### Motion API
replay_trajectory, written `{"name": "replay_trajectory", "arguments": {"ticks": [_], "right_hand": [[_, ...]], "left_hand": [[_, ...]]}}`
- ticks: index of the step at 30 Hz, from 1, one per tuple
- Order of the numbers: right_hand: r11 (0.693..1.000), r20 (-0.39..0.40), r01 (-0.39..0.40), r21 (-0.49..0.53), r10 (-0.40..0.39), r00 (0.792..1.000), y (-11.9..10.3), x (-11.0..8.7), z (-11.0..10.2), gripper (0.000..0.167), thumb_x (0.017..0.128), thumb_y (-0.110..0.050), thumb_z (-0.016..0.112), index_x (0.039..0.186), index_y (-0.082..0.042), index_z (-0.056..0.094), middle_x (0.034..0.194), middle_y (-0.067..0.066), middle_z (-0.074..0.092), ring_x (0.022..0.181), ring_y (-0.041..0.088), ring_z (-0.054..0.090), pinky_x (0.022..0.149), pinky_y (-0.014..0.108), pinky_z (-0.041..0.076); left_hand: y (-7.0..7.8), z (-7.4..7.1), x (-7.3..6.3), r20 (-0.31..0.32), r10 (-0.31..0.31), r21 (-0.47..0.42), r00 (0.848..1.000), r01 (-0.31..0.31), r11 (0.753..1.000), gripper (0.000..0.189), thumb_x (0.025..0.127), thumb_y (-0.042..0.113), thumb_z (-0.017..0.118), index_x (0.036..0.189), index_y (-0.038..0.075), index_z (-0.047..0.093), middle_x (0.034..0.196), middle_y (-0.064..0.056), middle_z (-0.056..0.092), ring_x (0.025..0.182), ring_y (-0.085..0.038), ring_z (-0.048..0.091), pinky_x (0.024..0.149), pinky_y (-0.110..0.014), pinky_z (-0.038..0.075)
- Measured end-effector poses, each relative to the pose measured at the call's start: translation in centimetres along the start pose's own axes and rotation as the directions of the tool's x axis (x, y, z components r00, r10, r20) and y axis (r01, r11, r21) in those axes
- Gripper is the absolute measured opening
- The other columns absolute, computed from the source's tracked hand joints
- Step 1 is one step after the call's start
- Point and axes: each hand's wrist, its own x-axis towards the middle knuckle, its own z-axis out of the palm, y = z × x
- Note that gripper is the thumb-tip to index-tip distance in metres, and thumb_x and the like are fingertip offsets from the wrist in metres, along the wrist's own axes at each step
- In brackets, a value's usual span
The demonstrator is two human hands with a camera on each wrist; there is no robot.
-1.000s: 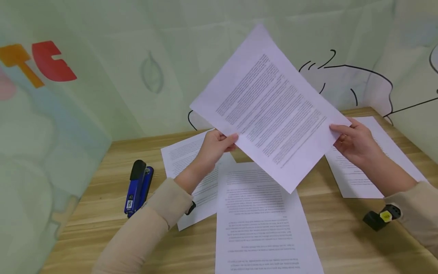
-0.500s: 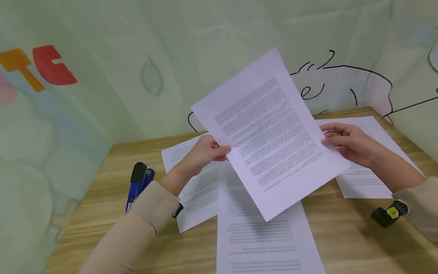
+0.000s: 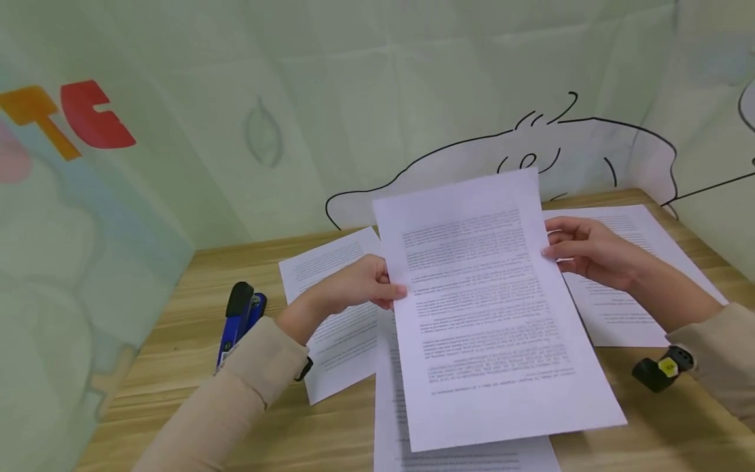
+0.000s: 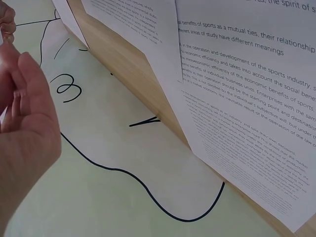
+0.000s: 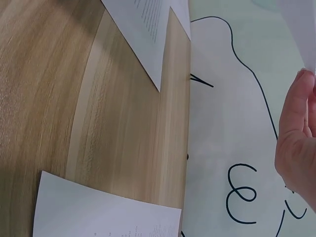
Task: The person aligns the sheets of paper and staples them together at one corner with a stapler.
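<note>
A printed sheet of paper (image 3: 483,314) hangs between my two hands in the head view, held over another printed page. My left hand (image 3: 362,285) pinches its left edge, thumb on the printed face. At the right edge my right hand (image 3: 596,252) pinches it between thumb and fingers. In the left wrist view the left hand (image 4: 29,103) shows at the far left. The right wrist view has the right hand (image 5: 298,128) gripping a pale bit of the sheet (image 5: 301,29).
Beneath the held sheet lies a page (image 3: 389,419). Another page (image 3: 330,314) is at left, a third (image 3: 637,282) at right. A blue and black stapler (image 3: 238,321) stands at left on the wooden table (image 3: 177,341). A printed cloth wall (image 3: 324,98) rises behind.
The held sheet has turned from a steep diagonal to nearly upright and come down toward the table. My left hand has lowered; the right hand has shifted slightly left and down.
</note>
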Motion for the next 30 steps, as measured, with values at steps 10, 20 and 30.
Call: {"name": "replay_trajectory", "arguments": {"ticks": [10,20,30], "right_hand": [[0.998,-0.066,-0.035,-0.057,0.032,0.997,0.3,0.5,0.5,0.035,0.091,0.013,0.045,0.111,-0.01,0.061,0.107,0.008,0.066,0.089,0.023,0.065,0.076,0.033,0.053],[0.988,-0.202,-0.135,-0.074,0.118,0.972,1.8,0.8,0.8,0.026,0.09,0.009,0.051,0.1,-0.013,0.061,0.091,0.005,0.066,0.079,0.018,0.065,0.068,0.027,0.054],[0.933,-0.364,-0.347,-0.1,0.29,0.885,4.7,1.6,1.7,0.016,0.088,0.0,0.06,0.095,-0.014,0.056,0.083,-0.002,0.066,0.072,0.012,0.061,0.064,0.023,0.051]], "left_hand": [[-0.4,0.4,-1.1,0.118,-0.006,0.033,0.993,0.002,0.999,0.02,0.089,0.003,0.059,0.107,-0.006,0.062,0.093,-0.011,0.069,0.068,-0.014,0.058,0.069,-0.03,0.051],[-1.9,1.2,-2.2,0.131,-0.041,0.02,0.991,0.039,0.999,0.019,0.089,0.004,0.06,0.104,-0.007,0.061,0.091,-0.012,0.069,0.069,-0.012,0.06,0.068,-0.027,0.051],[-4.2,2.0,-2.6,0.119,-0.123,-0.059,0.985,0.131,0.99,0.022,0.088,0.005,0.062,0.107,-0.005,0.06,0.092,-0.012,0.07,0.069,-0.012,0.061,0.064,-0.025,0.051]]}}
